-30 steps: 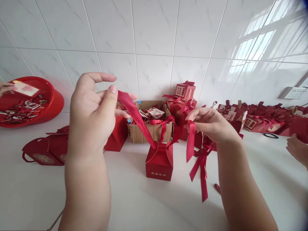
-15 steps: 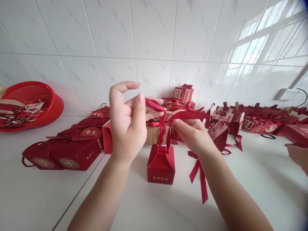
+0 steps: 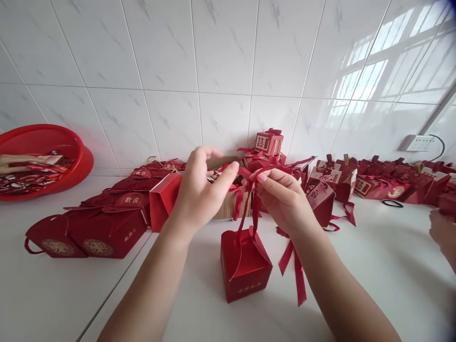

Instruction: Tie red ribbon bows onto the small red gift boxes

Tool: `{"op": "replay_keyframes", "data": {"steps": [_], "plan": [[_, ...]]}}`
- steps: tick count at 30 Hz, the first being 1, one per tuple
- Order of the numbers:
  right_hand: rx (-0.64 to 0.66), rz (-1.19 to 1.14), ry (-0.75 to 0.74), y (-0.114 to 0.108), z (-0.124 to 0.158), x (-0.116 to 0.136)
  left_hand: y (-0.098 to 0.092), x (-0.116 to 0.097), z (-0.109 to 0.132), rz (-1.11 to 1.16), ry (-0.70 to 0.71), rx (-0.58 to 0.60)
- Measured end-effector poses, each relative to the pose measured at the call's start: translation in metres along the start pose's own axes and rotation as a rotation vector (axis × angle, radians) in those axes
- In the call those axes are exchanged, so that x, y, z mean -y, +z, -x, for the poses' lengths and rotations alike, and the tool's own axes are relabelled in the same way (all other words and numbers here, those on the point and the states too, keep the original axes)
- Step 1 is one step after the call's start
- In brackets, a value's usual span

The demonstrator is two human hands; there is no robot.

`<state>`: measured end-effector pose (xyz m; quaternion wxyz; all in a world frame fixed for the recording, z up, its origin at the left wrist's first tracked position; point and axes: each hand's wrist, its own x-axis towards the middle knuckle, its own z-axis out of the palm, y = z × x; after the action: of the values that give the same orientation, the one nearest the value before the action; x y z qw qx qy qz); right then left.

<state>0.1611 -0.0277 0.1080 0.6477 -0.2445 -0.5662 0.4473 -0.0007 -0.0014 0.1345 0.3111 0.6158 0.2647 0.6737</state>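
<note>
A red gift box (image 3: 246, 273) with a folded top hangs or stands tilted below my hands; whether its base touches the table I cannot tell. Red ribbon (image 3: 255, 213) runs up from its top in two strands. My right hand (image 3: 285, 197) pinches the ribbon between thumb and fingers, at the point where the strands meet. On the other side, my left hand (image 3: 199, 194) has its thumb against another length of the ribbon, its other fingers curled and partly hidden behind the thumb.
Finished-looking red boxes (image 3: 107, 232) line the left; more boxes (image 3: 384, 183) crowd the right by the wall. Behind my hands is a cardboard box (image 3: 228, 209). A red basin (image 3: 85, 161) of packets has another person's hand in it. Another hand (image 3: 441, 232) shows far right.
Both strands are drawn tighter, and the gift box has turned and tilted. My left hand has lowered and moved right. The other person's hand at the basin has shifted among the packets.
</note>
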Motion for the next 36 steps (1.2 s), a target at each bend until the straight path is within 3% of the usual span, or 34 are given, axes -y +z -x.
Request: {"op": "replay_keyframes", "data": {"steps": [5, 7, 9, 15, 22, 29, 36], "plan": [[0.011, 0.003, 0.017, 0.0, -0.001, 0.003, -0.023, -0.003, -0.004, -0.256, -0.239, 0.389], [0.021, -0.021, 0.019, 0.0, -0.001, 0.004, -0.021, -0.003, -0.002, -0.274, -0.261, 0.506], [0.051, -0.071, 0.031, 0.001, 0.0, 0.005, -0.012, -0.003, 0.0, -0.173, -0.212, 0.545], [0.13, -0.16, 0.116, 0.003, 0.004, 0.01, 0.01, 0.002, -0.002, 0.246, -0.172, 0.563], [0.173, -0.192, 0.144, 0.001, 0.003, 0.012, 0.007, 0.002, -0.003, 0.329, -0.169, 0.552], [0.005, 0.073, -0.033, -0.01, 0.004, 0.017, 0.007, -0.002, -0.002, 0.279, -0.138, 0.413], [-0.161, 0.089, -0.102, -0.019, 0.003, 0.025, 0.002, -0.004, -0.004, 0.167, -0.061, 0.257]]}}
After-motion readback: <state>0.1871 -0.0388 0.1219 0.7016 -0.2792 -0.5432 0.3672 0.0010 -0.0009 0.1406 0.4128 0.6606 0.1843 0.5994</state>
